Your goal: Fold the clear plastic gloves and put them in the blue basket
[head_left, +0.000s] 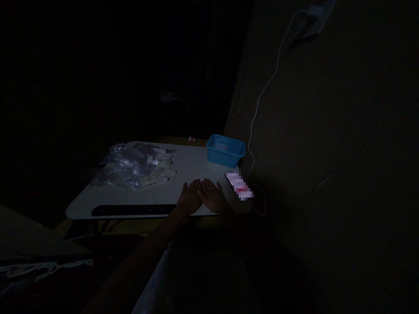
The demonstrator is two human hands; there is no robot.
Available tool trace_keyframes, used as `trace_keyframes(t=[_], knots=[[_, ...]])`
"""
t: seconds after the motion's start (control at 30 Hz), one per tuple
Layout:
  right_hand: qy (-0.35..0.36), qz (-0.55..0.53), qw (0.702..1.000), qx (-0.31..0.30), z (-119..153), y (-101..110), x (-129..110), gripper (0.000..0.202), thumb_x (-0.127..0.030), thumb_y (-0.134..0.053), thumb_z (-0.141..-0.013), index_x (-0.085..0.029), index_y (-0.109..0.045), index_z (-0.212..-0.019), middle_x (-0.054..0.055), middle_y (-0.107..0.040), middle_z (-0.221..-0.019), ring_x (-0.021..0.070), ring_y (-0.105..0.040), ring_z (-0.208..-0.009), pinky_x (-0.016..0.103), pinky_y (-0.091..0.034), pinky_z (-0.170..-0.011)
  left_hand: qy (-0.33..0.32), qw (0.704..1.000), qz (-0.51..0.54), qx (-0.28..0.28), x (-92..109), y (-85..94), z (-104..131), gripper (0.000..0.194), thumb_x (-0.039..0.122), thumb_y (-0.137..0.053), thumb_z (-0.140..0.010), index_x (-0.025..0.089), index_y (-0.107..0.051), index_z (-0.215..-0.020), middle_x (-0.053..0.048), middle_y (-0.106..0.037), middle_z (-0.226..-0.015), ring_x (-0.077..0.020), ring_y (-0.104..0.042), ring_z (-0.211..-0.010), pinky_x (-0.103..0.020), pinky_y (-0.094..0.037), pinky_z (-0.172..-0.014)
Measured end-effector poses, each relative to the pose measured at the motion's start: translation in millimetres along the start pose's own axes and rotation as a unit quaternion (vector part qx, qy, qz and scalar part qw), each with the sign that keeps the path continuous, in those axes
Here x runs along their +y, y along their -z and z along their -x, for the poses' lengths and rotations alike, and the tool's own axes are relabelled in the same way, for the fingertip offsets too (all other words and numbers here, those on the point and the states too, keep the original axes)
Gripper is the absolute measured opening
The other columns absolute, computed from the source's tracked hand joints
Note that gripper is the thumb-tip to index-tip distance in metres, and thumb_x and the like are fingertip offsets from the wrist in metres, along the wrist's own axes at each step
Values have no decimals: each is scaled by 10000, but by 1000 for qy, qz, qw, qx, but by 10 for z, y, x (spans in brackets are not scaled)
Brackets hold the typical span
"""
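Observation:
My left hand point(190, 198) and my right hand point(212, 197) are side by side at the front edge of a white table point(196, 168). Both look palm up, thumbs outward, fingers stretched forward and their inner edges touching. Nothing shows in either palm, though the light is very dim. Just right of my right hand lies a phone point(238, 185) with a lit, blurred-out screen. Farther left, a crumpled clear plastic bag point(134, 163) spreads over the table, with several flat, pale, rounded pieces point(165, 168) along its right side.
A blue plastic basin point(225, 150) stands at the table's back right corner. Behind the table lies a small red-and-white item point(191, 139). A white cable point(258, 102) hangs down the right wall point(327, 131) from a plug. Along the front edge runs a dark slot point(131, 210).

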State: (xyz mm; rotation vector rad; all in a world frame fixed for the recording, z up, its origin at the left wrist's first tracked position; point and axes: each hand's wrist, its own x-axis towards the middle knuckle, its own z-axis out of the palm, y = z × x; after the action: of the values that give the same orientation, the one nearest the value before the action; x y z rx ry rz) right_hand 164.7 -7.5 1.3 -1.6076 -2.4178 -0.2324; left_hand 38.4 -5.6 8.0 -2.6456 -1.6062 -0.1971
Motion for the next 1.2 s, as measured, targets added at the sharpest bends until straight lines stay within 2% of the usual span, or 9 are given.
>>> trace_keyframes(t=[0.3,0.47,0.63,0.77,1.2], knots=[[-4,-15,1000,-4,-6,-12,1,520,-430,-152,-917,-164,-378,-1302,89,-346,-1384,196,-265,-1296,464,-210,-1023,-2,1000,-16,9,-15,-35,0,521,250,-279,-836,129,-299,-1342,-135,-293,-1408,-240,-241,-1303,-504,-200,-1019],[-21,-14,999,20,3,-9,7,527,-465,-247,-897,-144,-410,-1281,122,-328,-1392,231,-224,-1309,431,-224,-1018,-4,1000,-14,14,-16,-30,5,517,256,-286,-833,141,-307,-1337,-130,-293,-1410,-241,-242,-1302,-505,-208,-1012],[-22,-14,998,53,19,5,16,557,-443,-267,-895,-102,-325,-1331,134,-280,-1412,230,-198,-1318,402,-234,-1016,1,1000,-14,12,-16,-45,-2,520,270,-271,-841,103,-306,-1332,-140,-281,-1412,-239,-224,-1309,-504,-199,-1020],[3,-9,999,38,22,-17,16,521,-404,-198,-915,-118,-338,-1327,111,-288,-1408,208,-225,-1311,420,-198,-1030,3,1000,-7,9,-13,-38,1,528,259,-276,-836,107,-288,-1341,-133,-261,-1421,-234,-217,-1312,-503,-192,-1025],[3,-21,1000,12,-3,-45,12,526,-409,-150,-919,-135,-371,-1310,107,-348,-1376,206,-278,-1290,458,-191,-1025,0,1000,-12,-2,-5,-19,3,530,237,-271,-832,114,-282,-1347,-131,-265,-1420,-239,-225,-1309,-517,-189,-1021]])
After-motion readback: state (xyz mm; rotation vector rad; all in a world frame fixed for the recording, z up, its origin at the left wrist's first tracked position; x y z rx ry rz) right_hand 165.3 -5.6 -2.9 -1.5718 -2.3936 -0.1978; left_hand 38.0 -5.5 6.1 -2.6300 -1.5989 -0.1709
